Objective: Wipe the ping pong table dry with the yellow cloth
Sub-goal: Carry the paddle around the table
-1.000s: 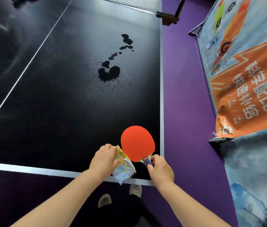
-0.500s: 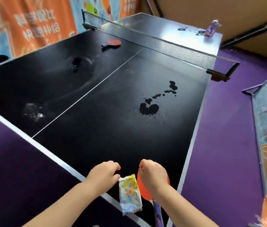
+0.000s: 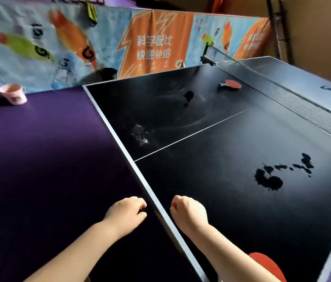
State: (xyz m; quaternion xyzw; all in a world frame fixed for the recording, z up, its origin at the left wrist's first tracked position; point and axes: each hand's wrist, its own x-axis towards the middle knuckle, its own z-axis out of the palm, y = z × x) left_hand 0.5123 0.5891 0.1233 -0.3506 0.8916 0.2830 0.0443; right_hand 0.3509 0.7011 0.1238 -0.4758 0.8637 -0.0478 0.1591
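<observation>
The black ping pong table (image 3: 211, 200) has a dark puddle (image 3: 268, 180) with a trail of drops (image 3: 305, 162) on its right half. A smaller wet spot (image 3: 189, 95) and a pale splash (image 3: 140, 135) lie on the left half. My left hand (image 3: 127, 213) hovers just off the table's white edge, fingers curled, holding nothing I can see. My right hand (image 3: 188, 212) is a fist over the table's near end, also holding nothing. No yellow cloth shows on the table or in either hand.
A red paddle (image 3: 266, 265) lies under my right forearm. Another red paddle (image 3: 231, 84) rests near the net (image 3: 282, 96). A pink cup (image 3: 14, 94) stands on the purple floor (image 3: 48, 159) by the banner barrier (image 3: 150, 41), where something yellow and dark (image 3: 91, 14) hangs.
The view has swung left. My hands have come off the snack packet and the paddle and moved left to the table's end edge. The packet is out of view.
</observation>
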